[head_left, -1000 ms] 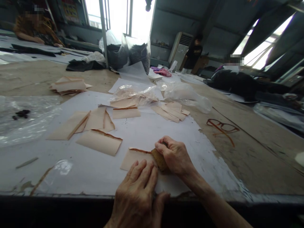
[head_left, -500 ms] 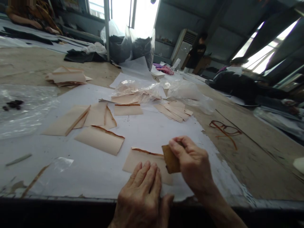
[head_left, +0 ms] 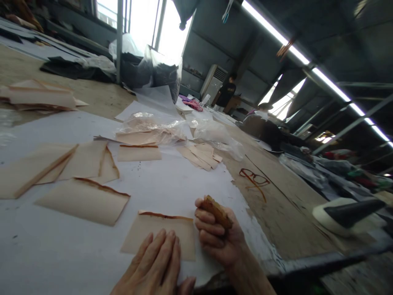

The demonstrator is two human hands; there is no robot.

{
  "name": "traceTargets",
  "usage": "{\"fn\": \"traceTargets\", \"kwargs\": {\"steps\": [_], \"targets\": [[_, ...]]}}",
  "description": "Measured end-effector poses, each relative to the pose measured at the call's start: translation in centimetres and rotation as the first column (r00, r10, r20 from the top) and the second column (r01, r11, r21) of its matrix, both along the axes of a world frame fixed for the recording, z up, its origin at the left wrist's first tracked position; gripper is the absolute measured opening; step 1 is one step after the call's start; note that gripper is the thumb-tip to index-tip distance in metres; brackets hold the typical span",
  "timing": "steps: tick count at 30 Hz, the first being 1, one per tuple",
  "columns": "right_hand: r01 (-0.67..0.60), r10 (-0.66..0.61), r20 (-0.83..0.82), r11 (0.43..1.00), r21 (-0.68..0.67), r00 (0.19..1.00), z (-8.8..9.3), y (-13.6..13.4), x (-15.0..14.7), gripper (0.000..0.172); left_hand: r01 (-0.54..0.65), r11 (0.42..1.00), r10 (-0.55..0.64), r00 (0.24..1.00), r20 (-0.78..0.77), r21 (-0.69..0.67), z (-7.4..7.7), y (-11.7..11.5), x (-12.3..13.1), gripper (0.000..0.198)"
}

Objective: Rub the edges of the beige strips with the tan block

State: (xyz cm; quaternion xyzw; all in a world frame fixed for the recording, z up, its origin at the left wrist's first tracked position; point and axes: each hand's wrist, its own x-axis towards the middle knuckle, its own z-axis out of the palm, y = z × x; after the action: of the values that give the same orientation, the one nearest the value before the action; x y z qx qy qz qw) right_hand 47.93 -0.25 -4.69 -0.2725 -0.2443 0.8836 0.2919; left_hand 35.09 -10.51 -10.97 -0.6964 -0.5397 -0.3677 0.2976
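Daylight floods through the far windows [head_left: 144,24], blown out white — the strip light [head_left: 276,39] overhead glares too, the roof around it murky. The white sheet [head_left: 178,180] is evenly lit, barely a shadow under the left hand [head_left: 153,262]. Edges bend, and the right side smears into blur.

Eyeglasses [head_left: 253,176] near clear plastic bag [head_left: 215,133]
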Motion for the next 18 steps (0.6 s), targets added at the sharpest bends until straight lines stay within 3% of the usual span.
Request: {"fn": "traceTargets", "kwargs": {"steps": [2,4,7,10,13,15,18], "targets": [[0.073,-0.108,0.219,0.984,0.161,0.97,0.3,-0.6,-0.8,0.01,-0.006,1.0,0.007,0.999,0.038,-0.018,0.2,-0.2,0.3,0.032],[0.126,-0.303,0.419,0.908,0.4,0.856,0.4,-1.3,-1.6,0.015,-0.017,0.999,0.022,0.993,0.114,-0.042,0.3,-0.4,0.7,0.031],[-0.009,-0.455,0.585,0.784,0.62,0.671,0.4,-1.8,-2.4,0.02,-0.011,0.997,0.027,0.974,0.226,-0.073,0.4,-0.6,1.3,0.03],[-0.213,-0.459,0.692,0.726,0.653,0.556,0.3,-1.7,-2.7,0.021,0.011,0.997,0.009,0.962,0.271,-0.07,0.3,-0.8,1.5,0.03],[-0.379,-0.519,0.726,0.625,0.683,0.451,0.4,-1.8,-2.6,0.02,0.019,0.998,-0.002,0.956,0.294,-0.055,0.3,-0.8,1.4,0.03],[-0.453,-0.563,0.723,0.564,0.69,0.401,0.5,-2.1,-2.4,0.02,0.032,0.998,-0.018,0.959,0.284,-0.045,0.3,-0.7,1.3,0.03],[-0.515,-0.587,0.732,0.534,0.671,0.346,0.6,-2.1,-2.4,0.02,0.039,0.999,-0.028,0.963,0.268,-0.034,0.4,-0.7,1.2,0.028]]}}
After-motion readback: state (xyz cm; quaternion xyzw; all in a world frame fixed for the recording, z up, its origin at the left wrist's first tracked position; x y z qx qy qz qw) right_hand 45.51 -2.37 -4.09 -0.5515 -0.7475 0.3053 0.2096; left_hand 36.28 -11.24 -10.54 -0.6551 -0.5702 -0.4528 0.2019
